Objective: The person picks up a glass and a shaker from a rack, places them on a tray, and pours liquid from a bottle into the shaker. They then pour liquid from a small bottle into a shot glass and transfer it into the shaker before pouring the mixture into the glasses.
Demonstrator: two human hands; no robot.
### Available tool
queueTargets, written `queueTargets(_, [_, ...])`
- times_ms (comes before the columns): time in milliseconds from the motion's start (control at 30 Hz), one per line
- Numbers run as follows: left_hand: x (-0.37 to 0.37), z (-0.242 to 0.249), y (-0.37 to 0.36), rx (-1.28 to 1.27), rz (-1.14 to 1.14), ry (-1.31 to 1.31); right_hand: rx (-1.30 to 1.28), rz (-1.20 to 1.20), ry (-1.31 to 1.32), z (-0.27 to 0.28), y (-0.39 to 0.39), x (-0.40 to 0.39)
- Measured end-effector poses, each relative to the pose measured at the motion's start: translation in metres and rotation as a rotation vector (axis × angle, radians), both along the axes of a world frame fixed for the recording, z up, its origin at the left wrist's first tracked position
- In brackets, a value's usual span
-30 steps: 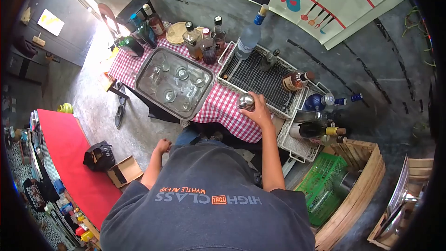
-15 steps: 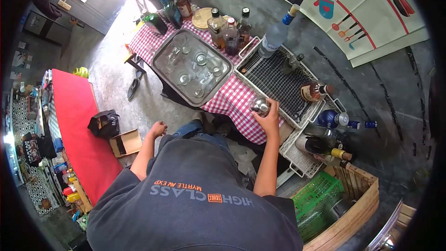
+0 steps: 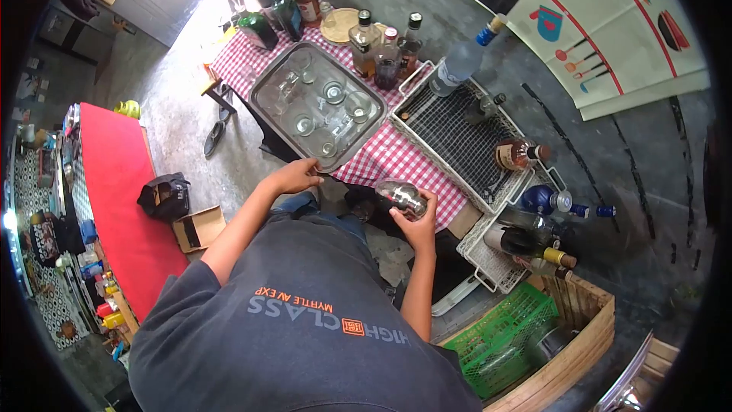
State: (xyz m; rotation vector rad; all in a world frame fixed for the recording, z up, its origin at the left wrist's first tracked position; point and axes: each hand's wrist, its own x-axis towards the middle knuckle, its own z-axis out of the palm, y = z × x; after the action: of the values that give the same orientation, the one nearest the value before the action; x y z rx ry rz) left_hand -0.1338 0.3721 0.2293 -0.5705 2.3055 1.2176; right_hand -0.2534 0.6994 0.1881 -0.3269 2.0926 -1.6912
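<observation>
In my right hand (image 3: 415, 223) is a shiny metal cocktail shaker (image 3: 400, 197), tilted with one end toward the left, just off the near edge of the checked cloth. The fingers wrap around its right end. My left hand (image 3: 296, 177) is in front of the grey tray (image 3: 352, 146), right by its near corner, with fingers stretched to the right and nothing visible in them. Several clear glasses, one a short glass (image 3: 334, 92), stand or lie in that tray. A red-and-white checked cloth (image 3: 415, 165) covers the table beneath.
Several bottles, including a clear bottle (image 3: 364, 46), line the table's back. A white wire rack (image 3: 465, 149) carries a tall bottle (image 3: 457, 65) and a brown-liquor bottle (image 3: 515, 154). Nearer right is a wooden crate (image 3: 560, 366) with a green basket (image 3: 499, 336). A red-covered table (image 3: 122, 183) is at left.
My left hand has risen from my side to the tray's near corner. My right hand has brought the shaker left and nearer to me, tipping it sideways.
</observation>
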Motion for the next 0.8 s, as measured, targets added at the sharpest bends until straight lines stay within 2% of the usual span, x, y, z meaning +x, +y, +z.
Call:
queueTargets(167, [0.004,0.011,-0.018,0.088,-0.093,-0.052,0.027,0.116,-0.024,0.04,-0.033,0.005])
queueTargets(233, [-0.007,0.034,-0.025,0.155,-0.177,-0.069,0.012,0.156,0.028,0.049,-0.05,0.003])
queueTargets(333, [-0.024,0.063,-0.032,0.324,-0.23,0.07,0.008,0.194,0.073,0.078,-0.085,0.002])
queueTargets(400, [-0.036,0.082,-0.044,0.142,-0.361,0.241,-0.027,0.201,0.041,0.09,-0.111,0.003])
queueTargets(433, [-0.041,0.089,-0.054,0.048,-0.431,0.325,-0.061,0.183,-0.022,0.102,-0.128,0.006])
queueTargets(567, [-0.055,0.093,-0.112,0.236,-0.557,0.415,-0.123,0.117,-0.111,0.107,-0.194,0.023])
queueTargets(667, [-0.057,0.095,-0.154,0.433,-0.53,0.379,-0.167,0.068,-0.012,0.109,-0.253,0.043])
queueTargets(700, [-0.06,0.095,-0.169,0.42,-0.523,0.366,-0.186,0.041,-0.002,0.109,-0.271,0.048])
queueTargets(800, [-0.049,0.092,-0.199,0.381,-0.505,0.363,-0.254,-0.098,-0.25,0.121,-0.311,0.07])
